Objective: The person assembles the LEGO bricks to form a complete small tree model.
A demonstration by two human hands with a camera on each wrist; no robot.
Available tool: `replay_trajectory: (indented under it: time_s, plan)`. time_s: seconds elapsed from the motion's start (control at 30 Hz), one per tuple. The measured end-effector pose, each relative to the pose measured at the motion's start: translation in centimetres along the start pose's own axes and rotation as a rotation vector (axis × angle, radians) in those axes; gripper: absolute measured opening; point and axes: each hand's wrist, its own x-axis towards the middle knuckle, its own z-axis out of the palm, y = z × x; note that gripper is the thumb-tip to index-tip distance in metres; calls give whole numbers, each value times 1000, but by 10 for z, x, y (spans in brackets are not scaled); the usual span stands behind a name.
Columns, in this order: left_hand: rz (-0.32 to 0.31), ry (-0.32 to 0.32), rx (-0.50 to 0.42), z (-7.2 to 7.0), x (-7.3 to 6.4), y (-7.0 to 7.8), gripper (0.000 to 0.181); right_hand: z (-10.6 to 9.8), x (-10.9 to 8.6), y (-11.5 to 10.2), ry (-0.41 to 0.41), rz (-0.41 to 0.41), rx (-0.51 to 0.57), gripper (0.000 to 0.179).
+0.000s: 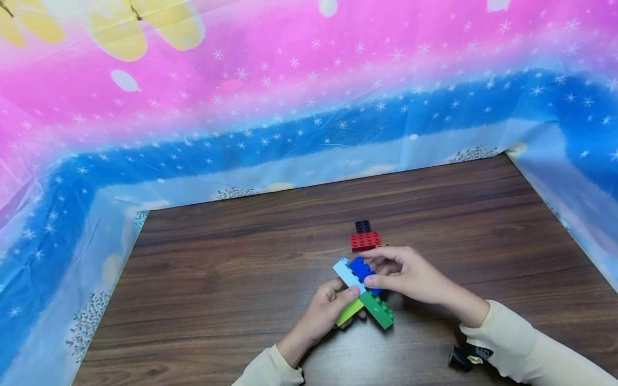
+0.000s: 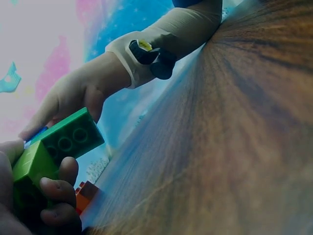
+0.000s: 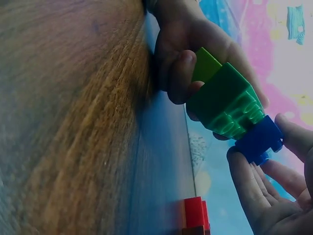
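Note:
My left hand grips a joined build of toy bricks, its thumb on the light blue brick and its fingers around the lime green brick. A green brick sticks out of the same build toward the lower right, its hollow underside turned to the left wrist view. With thumb and fingers, my right hand pinches a dark blue brick that lies against the build's studded side. Whether the blue brick is fully pressed on cannot be seen.
Beyond the hands, a red brick lies on the brown wooden table, with a black brick just behind it. A small brownish piece is partly hidden by the right hand. Patterned cloth borders the table.

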Motion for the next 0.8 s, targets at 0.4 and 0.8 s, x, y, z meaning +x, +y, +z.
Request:
replay_trajectory:
  time_s: [0.4, 0.8]
  plan:
    - [-58, 32, -1, 0, 0, 3, 44, 8, 0, 2, 48, -18, -17, 48]
    - [-54, -3, 15, -1, 0, 2, 46, 6, -1, 1, -4, -45, 19, 44]
